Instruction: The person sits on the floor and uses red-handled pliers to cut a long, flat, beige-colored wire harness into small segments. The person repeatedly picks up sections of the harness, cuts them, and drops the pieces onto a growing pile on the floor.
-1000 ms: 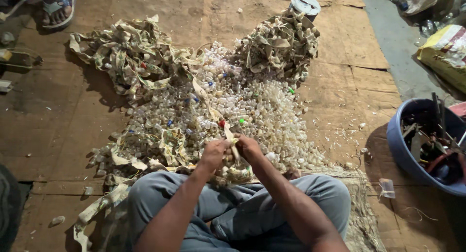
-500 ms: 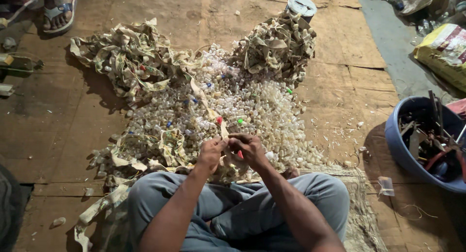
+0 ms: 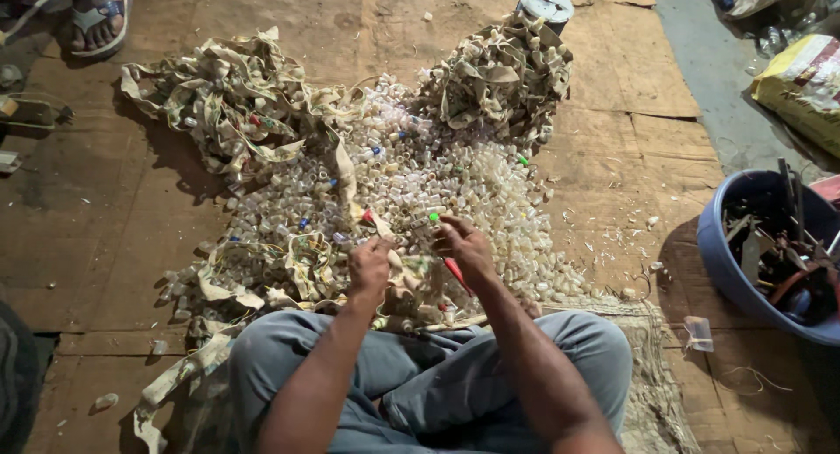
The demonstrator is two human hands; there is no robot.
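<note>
The left hand (image 3: 369, 268) pinches a tan strip (image 3: 343, 178), whose length runs away from it over the pile of clear caps (image 3: 455, 192). The right hand (image 3: 464, 247), just beside, grips a red-handled tool (image 3: 456, 273), fingers closed on it.

floor: brown cardboard sheets (image 3: 612, 157) | right: grey concrete strip (image 3: 713, 95) | light: dim, overhead

Ahead of both hands: dense spread of small clear caps (image 3: 455, 183), no bare floor between them. Left front blocked by tangled strip heap (image 3: 227, 104); far front by second strip heap (image 3: 503, 73) with a grey round can (image 3: 547, 3) behind it. Right side: open cardboard floor (image 3: 630, 165) runs to a blue tub (image 3: 726, 253) full of tools. Far left floor open up to a sandalled foot (image 3: 98, 17).
</note>
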